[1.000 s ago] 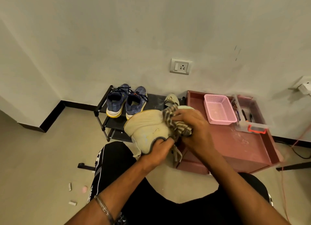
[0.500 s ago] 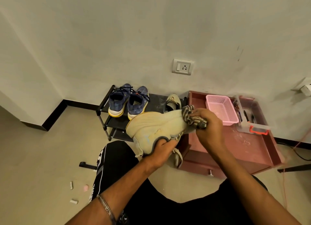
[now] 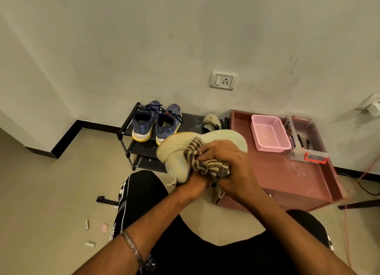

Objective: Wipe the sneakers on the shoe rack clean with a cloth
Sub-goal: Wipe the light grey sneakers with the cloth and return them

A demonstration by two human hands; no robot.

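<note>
Basket [image 3: 270, 136] sits on cabinet [image 3: 287, 178] beside rack [image 3: 131, 143].

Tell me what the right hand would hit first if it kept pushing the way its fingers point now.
The right hand, gripping the striped cloth, points left and slightly away. It would press further onto the cream sneaker held by the left hand. Beyond that, probably the blue sneakers on the shoe rack; depth is unclear.

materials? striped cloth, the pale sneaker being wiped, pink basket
Brown-and-cream striped cloth: soft knit or terry fabric, judging by its bunched folds. Pale cream sneaker: matte, suede-like or canvas upper; hard to tell which. Pink rectangular basket: moulded plastic, with fine mesh walls and a slight sheen.
</note>
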